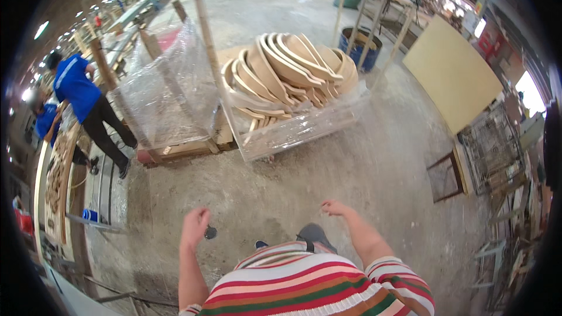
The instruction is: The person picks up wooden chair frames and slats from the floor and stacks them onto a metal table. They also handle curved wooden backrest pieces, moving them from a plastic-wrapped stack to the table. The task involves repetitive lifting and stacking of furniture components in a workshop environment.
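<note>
My left hand (196,222) hangs above the concrete floor with its fingers curled in, and I see nothing held in it. Beside it is a small dark round thing (211,233); whether it lies on the floor or is a stain I cannot tell. My right hand (335,207) is held out in front of my body, fingers bent inward, with no object showing. Ahead of both hands stands a stack of curved wooden parts (287,67) in a crate with a side wrapped in clear plastic film (301,134).
A film-wrapped wooden frame (170,93) adjoins the stack on the left. Two people in blue shirts (79,88) work at a bench (58,181) farther left. A pale board (451,76) leans at the right, near a wooden stand (451,172). A blue drum (360,47) stands behind the stack.
</note>
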`<state>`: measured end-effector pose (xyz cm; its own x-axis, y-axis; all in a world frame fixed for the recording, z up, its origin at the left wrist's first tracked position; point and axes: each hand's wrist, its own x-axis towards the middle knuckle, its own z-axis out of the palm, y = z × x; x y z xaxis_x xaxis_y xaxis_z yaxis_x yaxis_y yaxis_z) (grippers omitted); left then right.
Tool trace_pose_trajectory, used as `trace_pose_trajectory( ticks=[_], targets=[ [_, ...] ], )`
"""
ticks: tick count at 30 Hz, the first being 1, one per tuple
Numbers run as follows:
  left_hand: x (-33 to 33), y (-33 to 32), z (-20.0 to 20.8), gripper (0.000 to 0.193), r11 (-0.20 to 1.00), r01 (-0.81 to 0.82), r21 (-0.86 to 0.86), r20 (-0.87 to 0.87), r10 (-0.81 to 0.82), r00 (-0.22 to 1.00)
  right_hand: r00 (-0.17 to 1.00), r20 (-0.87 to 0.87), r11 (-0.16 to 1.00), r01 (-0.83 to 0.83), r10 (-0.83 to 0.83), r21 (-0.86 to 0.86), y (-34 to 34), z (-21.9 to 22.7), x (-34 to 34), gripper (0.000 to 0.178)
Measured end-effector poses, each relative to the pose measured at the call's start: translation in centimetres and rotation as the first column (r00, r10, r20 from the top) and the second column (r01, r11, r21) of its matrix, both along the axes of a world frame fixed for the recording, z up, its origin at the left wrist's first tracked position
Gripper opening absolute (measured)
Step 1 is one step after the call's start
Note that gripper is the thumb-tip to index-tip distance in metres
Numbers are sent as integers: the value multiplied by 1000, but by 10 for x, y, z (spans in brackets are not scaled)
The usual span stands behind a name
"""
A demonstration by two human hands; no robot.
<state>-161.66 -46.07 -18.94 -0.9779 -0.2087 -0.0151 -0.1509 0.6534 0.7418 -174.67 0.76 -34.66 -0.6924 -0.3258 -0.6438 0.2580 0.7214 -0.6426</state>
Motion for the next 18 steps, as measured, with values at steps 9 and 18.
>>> trace_pose_trajectory(
  ticks=[9, 18],
  targets=[
    [-296, -20, 97, 36, 951, -59, 304, -345, 168, 923, 672, -66, 675, 732, -738, -96, 169, 74, -211, 34],
    [-499, -11, 139, 25, 766, -388, 512, -552, 639, 535, 313, -260, 404, 624, -914, -669, 240, 159, -559, 31]
  ],
)
